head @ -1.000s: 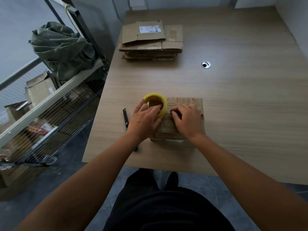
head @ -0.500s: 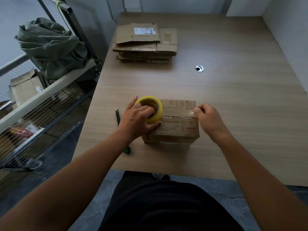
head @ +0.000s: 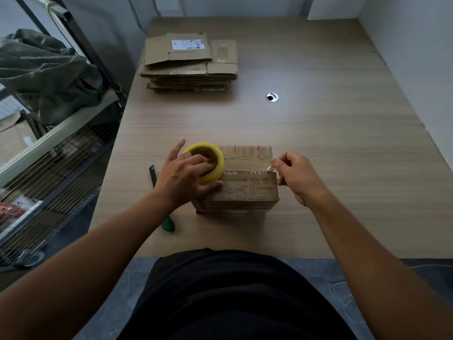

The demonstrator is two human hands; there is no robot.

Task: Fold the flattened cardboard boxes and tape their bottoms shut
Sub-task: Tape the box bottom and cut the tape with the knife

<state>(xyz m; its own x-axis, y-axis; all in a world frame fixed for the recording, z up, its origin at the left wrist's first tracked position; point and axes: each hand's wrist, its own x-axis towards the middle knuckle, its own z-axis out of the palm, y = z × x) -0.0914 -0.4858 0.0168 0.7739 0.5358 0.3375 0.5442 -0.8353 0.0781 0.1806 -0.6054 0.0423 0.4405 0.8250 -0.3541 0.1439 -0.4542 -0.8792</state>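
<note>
The folded box (head: 245, 192) is standing near the front edge of the table (head: 343, 168), bottom flaps uppermost. The left hand (head: 183, 179) is gripping the yellow tape roll (head: 219, 166) on the box's left end, fingers hooked into the core (index finger lifted clear). The right hand (head: 297, 177) is pinching the clear tape strip (head: 247, 165) at the box's right edge. The stack of flattened boxes (head: 190, 62) is lying at the far left of the table.

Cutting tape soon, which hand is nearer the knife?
Left. The left hand grips the roll just right of the knife; the right hand pinches tape at the right end of the box.
</note>
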